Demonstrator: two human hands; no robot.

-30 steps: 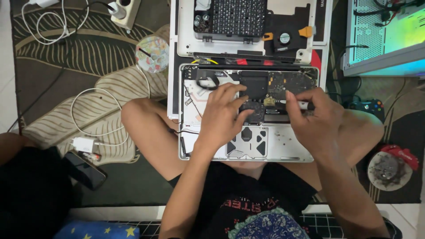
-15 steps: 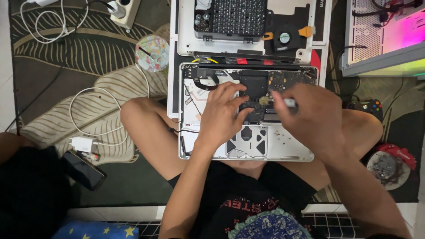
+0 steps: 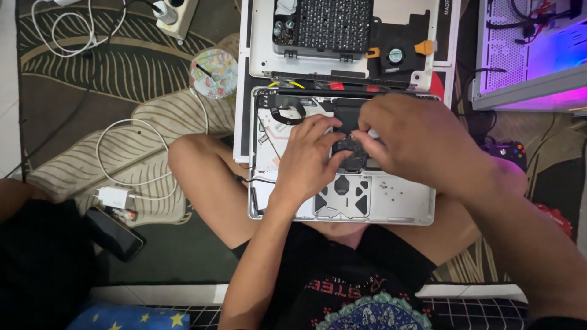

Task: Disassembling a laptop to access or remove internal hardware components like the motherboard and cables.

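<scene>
An opened silver laptop shell (image 3: 391, 201) lies across my crossed legs, its insides facing up. My left hand (image 3: 309, 159) rests on it with fingers spread, the fingertips pressing on a dark part (image 3: 351, 146) in the middle. My right hand (image 3: 416, 143) reaches in from the right and covers the shell's upper right. Its fingers are pinched together at the same dark part, closed on a slim light-coloured tool that is mostly hidden. The two hands' fingertips nearly touch.
Beyond the shell lie a white lid holding a black bit-set case (image 3: 333, 24) and a small fan (image 3: 396, 55). A round patterned tin (image 3: 214, 73), white charger (image 3: 113, 197) and phone (image 3: 116, 235) sit left. A purple-lit computer case (image 3: 538, 55) stands right. Another person's dark clothing (image 3: 36, 263) is at lower left.
My right hand has slid left across the shell, from its right side to the dark middle part. The left hand has stayed in place.
</scene>
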